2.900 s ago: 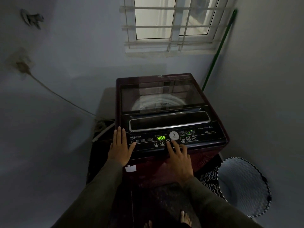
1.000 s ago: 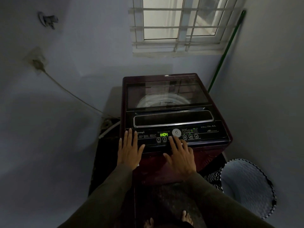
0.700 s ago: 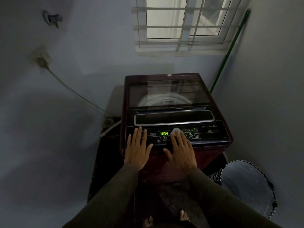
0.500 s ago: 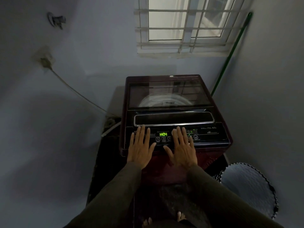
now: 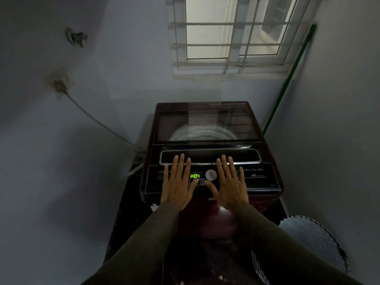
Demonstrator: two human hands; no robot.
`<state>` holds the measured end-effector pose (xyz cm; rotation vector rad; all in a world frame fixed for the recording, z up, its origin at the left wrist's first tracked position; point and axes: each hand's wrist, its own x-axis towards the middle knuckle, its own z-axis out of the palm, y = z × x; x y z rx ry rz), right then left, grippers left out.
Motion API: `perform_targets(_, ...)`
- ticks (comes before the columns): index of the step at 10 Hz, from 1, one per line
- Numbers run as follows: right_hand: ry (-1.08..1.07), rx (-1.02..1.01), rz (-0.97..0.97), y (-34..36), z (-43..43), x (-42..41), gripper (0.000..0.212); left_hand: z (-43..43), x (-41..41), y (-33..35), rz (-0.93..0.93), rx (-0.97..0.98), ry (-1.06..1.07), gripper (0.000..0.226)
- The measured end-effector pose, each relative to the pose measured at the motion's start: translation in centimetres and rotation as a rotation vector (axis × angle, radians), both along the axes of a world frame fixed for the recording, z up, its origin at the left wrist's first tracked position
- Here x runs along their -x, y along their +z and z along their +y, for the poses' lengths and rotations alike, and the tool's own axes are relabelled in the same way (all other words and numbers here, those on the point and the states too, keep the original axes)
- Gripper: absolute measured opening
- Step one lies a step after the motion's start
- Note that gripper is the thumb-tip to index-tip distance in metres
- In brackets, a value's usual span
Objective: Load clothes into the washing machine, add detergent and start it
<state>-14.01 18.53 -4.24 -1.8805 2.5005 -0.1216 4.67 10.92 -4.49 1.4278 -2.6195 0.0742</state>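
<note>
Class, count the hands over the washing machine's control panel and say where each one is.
2. The left hand is spread flat left of the green display; the right hand is spread flat right of the round dial. No others seem hidden.

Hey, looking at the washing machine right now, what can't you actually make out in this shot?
Head view only.
- Drum contents: the closed lid is dark and reflective; only a pale drum rim shows.
- Buttons beneath the left hand and right hand: covered.
- Control panel print: too small, dim.
- Laundry basket: partly behind the right sleeve.
</note>
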Motion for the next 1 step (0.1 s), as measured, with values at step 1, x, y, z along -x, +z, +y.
perform_targets(1, 0.001, -0.013, -0.005, 0.51, -0.16, 1.37, 0.088, -0.11, 1.49, 0.09, 0.000, 0.044, -0.001, 0.076)
